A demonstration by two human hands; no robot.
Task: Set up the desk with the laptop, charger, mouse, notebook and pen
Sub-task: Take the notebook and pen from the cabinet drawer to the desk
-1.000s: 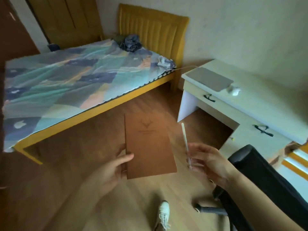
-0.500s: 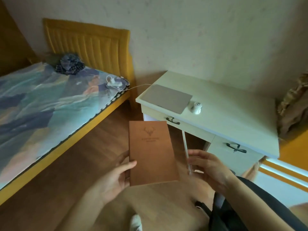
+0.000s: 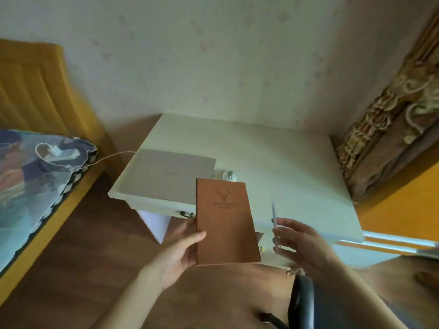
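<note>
My left hand (image 3: 180, 252) grips a brown notebook (image 3: 225, 222) with a deer emblem, held upright in front of the desk's front edge. My right hand (image 3: 301, 243) pinches a thin white pen (image 3: 274, 212) that points upward. On the white desk (image 3: 285, 162) a closed grey laptop (image 3: 168, 176) lies at the left end. A white mouse (image 3: 227, 175) sits just right of the laptop, partly hidden behind the notebook. A white charger (image 3: 62, 154) lies on the bed, and its cable (image 3: 114, 155) runs to the laptop.
The bed (image 3: 31, 186), with a patterned cover and yellow frame, stands left of the desk. A patterned curtain (image 3: 392, 119) hangs at the right. A black chair back (image 3: 304, 302) is at the lower right. The desk's right half is bare.
The view has swung right and closer to the desk. Notebook and pen stay in my hands and now overlap the desk's front edge.
</note>
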